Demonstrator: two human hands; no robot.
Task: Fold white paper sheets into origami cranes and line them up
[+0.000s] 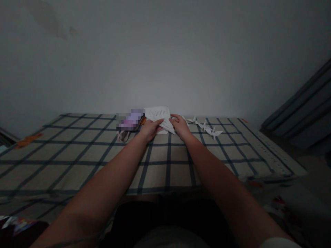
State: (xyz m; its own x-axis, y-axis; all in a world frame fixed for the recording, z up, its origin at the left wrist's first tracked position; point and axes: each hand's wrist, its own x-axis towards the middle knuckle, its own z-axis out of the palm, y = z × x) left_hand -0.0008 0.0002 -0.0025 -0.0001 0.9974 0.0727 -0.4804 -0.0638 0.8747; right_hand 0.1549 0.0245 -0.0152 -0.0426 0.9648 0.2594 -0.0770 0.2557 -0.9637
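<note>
On the checked cloth (165, 172), the left hand (151, 130) pins the folded white paper (169, 128) with flat, outstretched fingers while the right hand (180, 126) closes its grip on the paper's edge, so a sharp crease likely needs aligned edges first, clear of the paper cranes (208, 128) beyond.

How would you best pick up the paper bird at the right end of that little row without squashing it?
Probably from straight above, pinching the raised central point of the paper crane lightly between two fingers. Its wings spread low over the checked cloth, leaving little to grip from the sides, and the next crane sits close on its left.
</note>
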